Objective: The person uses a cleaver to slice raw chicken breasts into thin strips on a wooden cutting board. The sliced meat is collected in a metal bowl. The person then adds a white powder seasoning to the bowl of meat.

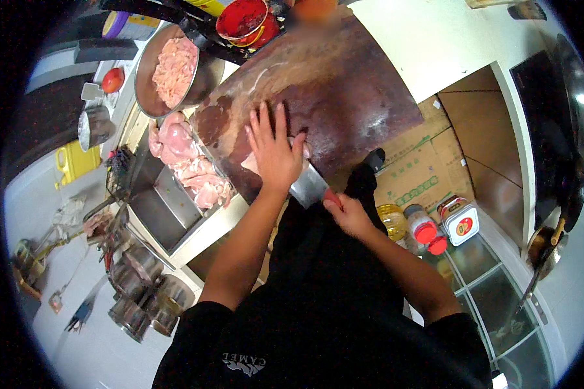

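My left hand [276, 154] lies flat, fingers spread, on a piece of raw pale meat [249, 163]. The palm hides most of that piece; a bit of it shows by the thumb. Beneath is a large, dark, wet cutting board [360, 87]. The red handle of a cleaver is gripped in my right hand [351, 214]. Its broad steel blade [310, 187] reaches the meat beside my left palm, at the board's near edge. Whether the edge is inside the meat cannot be seen. Left of the board, raw poultry [177, 141] and more cut pieces [208, 187] are heaped in a clear tray.
A steel bowl [143, 90] of sliced raw meat stands at the back left, near a red bucket [272, 33]. A steel sink [163, 209] lies left. On the right are a white counter [404, 34], flattened cardboard [418, 170] and red-lidded jars [425, 231] on a glass-topped surface.
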`<state>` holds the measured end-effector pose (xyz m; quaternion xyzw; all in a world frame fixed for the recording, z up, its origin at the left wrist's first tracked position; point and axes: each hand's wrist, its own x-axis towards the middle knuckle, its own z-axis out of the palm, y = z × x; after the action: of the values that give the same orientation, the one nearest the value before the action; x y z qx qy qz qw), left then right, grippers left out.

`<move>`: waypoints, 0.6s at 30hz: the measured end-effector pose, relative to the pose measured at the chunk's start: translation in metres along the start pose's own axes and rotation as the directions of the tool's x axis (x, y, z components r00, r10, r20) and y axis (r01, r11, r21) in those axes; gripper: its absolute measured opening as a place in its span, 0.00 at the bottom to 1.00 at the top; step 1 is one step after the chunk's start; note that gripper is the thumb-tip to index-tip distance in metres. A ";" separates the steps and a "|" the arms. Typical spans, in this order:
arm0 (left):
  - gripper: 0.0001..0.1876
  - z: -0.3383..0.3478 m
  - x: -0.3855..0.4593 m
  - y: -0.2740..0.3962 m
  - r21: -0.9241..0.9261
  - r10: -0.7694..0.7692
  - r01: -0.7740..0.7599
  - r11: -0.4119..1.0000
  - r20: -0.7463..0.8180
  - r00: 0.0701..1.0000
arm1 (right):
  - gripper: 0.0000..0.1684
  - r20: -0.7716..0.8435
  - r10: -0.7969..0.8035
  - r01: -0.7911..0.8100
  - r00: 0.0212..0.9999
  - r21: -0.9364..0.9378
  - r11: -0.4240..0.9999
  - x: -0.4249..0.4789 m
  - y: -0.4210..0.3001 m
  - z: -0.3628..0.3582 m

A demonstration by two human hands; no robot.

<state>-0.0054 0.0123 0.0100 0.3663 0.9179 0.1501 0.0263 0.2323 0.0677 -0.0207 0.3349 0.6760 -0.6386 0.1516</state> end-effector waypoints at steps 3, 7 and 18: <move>0.43 0.000 -0.028 -0.019 0.008 -0.026 0.027 1.000 -0.011 1.000 | 0.31 0.106 0.000 0.015 0.994 -0.146 0.989 -0.009 0.018 0.001; 0.43 -0.007 -0.042 -0.031 -0.157 -0.078 0.065 0.985 -0.078 0.994 | 0.30 0.150 -0.023 0.065 0.988 -0.280 0.958 -0.011 -0.004 -0.018; 0.06 0.019 0.054 0.045 -0.447 0.318 -0.268 0.853 0.039 0.947 | 0.21 -0.115 0.187 -0.166 0.976 0.169 0.972 0.017 -0.014 -0.148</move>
<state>-0.0123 0.0851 0.0082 0.4947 0.7911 0.3331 0.1358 0.2432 0.2151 -0.0002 0.4458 0.5992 -0.6509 0.1364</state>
